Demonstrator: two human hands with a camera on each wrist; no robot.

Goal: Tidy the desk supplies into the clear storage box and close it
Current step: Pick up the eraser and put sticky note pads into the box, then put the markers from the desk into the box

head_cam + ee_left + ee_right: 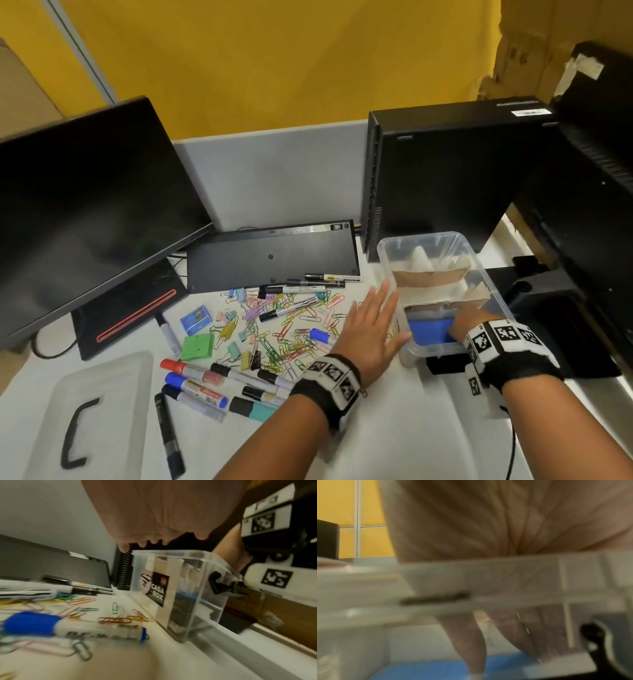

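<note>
The clear storage box (486, 284) stands open at the right of the desk, split by cardboard dividers. A blue item (430, 330) lies in its near compartment. My right hand (469, 323) reaches down into that compartment; in the right wrist view its straight fingers (476, 649) touch the blue item (428, 669) behind the box rim (488, 581). My left hand (371, 318) lies flat with fingers straight beside the box's left wall (188, 588), holding nothing. Paper clips (284, 329), markers (205, 383) and a blue-capped marker (34, 623) are strewn to its left.
The box lid (113, 383) with a black handle lies at the front left. A green box (198, 346) and a blue box (195, 318) sit among the clips. A monitor (85, 212), an upturned keyboard (274, 253) and a PC tower (445, 178) line the back.
</note>
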